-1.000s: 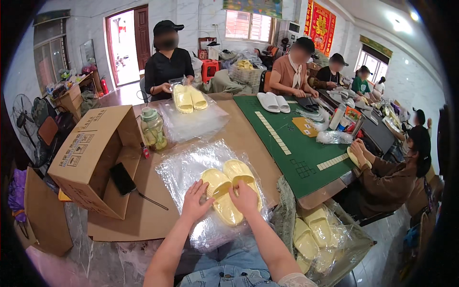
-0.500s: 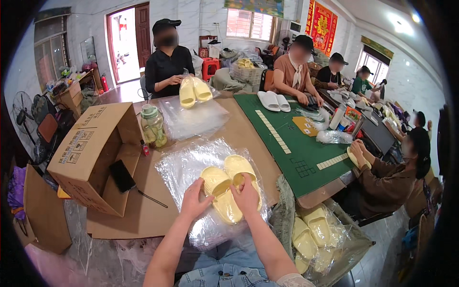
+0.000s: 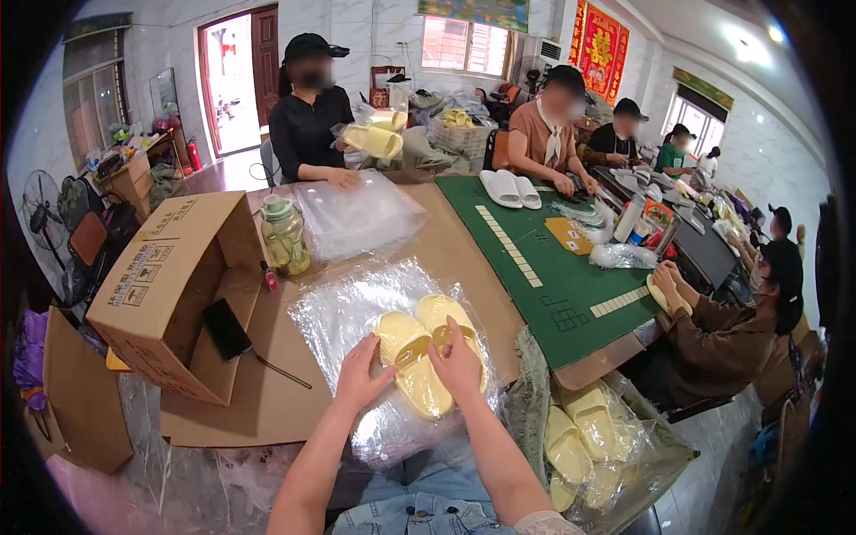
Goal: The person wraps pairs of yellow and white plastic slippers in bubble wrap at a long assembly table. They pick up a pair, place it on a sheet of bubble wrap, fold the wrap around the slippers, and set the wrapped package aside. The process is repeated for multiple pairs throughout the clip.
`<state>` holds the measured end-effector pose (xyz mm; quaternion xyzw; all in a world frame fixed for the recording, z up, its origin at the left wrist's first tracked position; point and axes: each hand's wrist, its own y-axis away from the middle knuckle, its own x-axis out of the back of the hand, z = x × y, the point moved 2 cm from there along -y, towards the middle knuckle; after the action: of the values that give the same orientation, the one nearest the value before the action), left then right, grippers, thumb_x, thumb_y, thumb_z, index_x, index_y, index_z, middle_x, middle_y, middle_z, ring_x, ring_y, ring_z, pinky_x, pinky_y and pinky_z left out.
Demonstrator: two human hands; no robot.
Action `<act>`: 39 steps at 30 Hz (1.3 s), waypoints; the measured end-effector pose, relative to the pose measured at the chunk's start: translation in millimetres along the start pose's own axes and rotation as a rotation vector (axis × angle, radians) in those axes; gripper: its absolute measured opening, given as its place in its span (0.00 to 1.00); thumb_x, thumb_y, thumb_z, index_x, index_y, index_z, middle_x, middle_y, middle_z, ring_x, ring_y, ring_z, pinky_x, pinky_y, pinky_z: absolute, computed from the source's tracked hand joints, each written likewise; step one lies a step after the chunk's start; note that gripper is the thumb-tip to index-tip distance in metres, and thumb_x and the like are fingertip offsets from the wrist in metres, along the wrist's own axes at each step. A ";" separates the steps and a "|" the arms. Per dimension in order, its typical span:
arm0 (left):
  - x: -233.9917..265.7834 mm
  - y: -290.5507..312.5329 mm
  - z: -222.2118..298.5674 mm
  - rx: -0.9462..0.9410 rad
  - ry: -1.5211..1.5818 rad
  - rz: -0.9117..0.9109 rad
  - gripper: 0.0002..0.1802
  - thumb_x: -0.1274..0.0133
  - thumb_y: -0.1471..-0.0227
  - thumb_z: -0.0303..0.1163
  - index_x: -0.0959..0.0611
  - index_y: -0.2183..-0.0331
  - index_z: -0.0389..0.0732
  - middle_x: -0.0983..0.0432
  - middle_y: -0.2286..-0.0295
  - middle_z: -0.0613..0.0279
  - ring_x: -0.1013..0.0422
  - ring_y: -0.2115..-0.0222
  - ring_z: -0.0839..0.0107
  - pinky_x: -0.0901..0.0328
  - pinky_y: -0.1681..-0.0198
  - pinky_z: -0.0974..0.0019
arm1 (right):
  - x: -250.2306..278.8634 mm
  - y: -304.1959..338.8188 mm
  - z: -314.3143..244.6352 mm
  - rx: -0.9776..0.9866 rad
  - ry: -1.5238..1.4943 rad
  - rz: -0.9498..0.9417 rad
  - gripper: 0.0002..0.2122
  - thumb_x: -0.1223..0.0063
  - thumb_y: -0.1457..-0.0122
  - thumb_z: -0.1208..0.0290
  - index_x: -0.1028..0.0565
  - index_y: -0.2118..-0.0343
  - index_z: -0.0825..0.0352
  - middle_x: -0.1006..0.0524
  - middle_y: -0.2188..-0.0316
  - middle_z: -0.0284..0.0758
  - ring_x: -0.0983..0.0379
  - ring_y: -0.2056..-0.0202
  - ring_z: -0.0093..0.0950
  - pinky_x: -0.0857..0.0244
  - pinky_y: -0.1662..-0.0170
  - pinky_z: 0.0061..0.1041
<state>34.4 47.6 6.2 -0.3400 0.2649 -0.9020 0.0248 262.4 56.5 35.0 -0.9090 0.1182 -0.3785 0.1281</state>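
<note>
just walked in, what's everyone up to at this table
The person's left hand and right hand are at a pair of pale yellow slippers lying over stacked clear plastic. Opposite, a co-worker in black holds another yellow pair, one hand on a second plastic stack. More yellow slippers sit at lower right; a cardboard box lies open at left.

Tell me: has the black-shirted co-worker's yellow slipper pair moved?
Yes; that yellow slipper pair moved up and rightward in view, farther from the green-lidded jar.
</note>
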 end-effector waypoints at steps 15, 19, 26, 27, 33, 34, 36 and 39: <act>1.4 -0.6 2.9 0.030 -0.009 -0.010 0.40 0.33 0.53 0.45 0.27 0.43 0.33 0.31 0.43 0.38 0.34 0.41 0.44 0.39 0.37 0.51 | -2.8 -0.9 5.3 0.033 -0.012 0.002 0.35 0.37 0.44 0.59 0.38 0.33 0.52 0.27 0.79 0.31 0.27 0.77 0.33 0.32 0.71 0.37; 0.7 0.4 1.7 0.037 -0.019 -0.017 0.41 0.33 0.53 0.45 0.27 0.43 0.34 0.32 0.42 0.38 0.35 0.41 0.44 0.40 0.37 0.51 | -5.3 -0.3 8.8 0.052 -0.010 0.017 0.35 0.38 0.43 0.59 0.39 0.33 0.53 0.27 0.79 0.31 0.27 0.77 0.35 0.32 0.72 0.38; 1.0 -0.1 0.1 0.062 -0.019 -0.051 0.42 0.34 0.53 0.47 0.28 0.42 0.34 0.33 0.41 0.40 0.36 0.40 0.46 0.41 0.36 0.52 | -4.3 -1.5 7.2 0.053 -0.003 0.000 0.35 0.39 0.43 0.58 0.40 0.33 0.53 0.25 0.79 0.33 0.25 0.77 0.37 0.31 0.72 0.40; 0.8 -0.4 0.3 0.063 -0.017 -0.055 0.42 0.34 0.53 0.47 0.28 0.42 0.35 0.33 0.41 0.40 0.36 0.40 0.46 0.41 0.36 0.52 | -4.9 -1.8 8.3 0.056 -0.004 0.004 0.35 0.39 0.43 0.58 0.40 0.33 0.53 0.25 0.78 0.34 0.25 0.77 0.37 0.31 0.72 0.40; -0.3 0.2 0.3 0.074 -0.020 -0.056 0.42 0.34 0.52 0.47 0.28 0.41 0.34 0.33 0.41 0.40 0.36 0.40 0.46 0.41 0.36 0.52 | -5.2 -1.0 9.6 0.062 -0.005 0.013 0.35 0.38 0.43 0.57 0.39 0.33 0.53 0.25 0.78 0.34 0.25 0.77 0.37 0.31 0.71 0.40; -0.2 0.1 0.3 0.073 -0.010 -0.056 0.42 0.34 0.52 0.47 0.29 0.41 0.34 0.33 0.41 0.40 0.36 0.40 0.46 0.41 0.36 0.52 | -5.3 -0.9 9.7 0.068 -0.008 0.018 0.35 0.38 0.43 0.57 0.39 0.33 0.53 0.25 0.78 0.33 0.25 0.77 0.37 0.31 0.71 0.40; 0.2 0.2 0.0 0.069 0.011 -0.055 0.42 0.34 0.52 0.47 0.29 0.41 0.34 0.33 0.41 0.40 0.36 0.40 0.46 0.41 0.36 0.52 | -4.1 -0.1 7.8 0.078 -0.014 0.027 0.35 0.38 0.43 0.57 0.39 0.33 0.53 0.25 0.79 0.33 0.25 0.77 0.37 0.31 0.71 0.40; 0.2 -0.7 -1.3 0.050 0.000 -0.053 0.42 0.34 0.52 0.46 0.28 0.41 0.35 0.33 0.41 0.40 0.36 0.40 0.46 0.40 0.36 0.52 | -2.9 -0.8 6.3 0.068 -0.007 0.016 0.35 0.38 0.43 0.57 0.39 0.33 0.53 0.26 0.79 0.33 0.25 0.78 0.36 0.31 0.72 0.39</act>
<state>33.5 48.7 5.9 -0.3464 0.2329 -0.9087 0.0093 265.0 59.0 29.0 -0.9046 0.1119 -0.3780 0.1624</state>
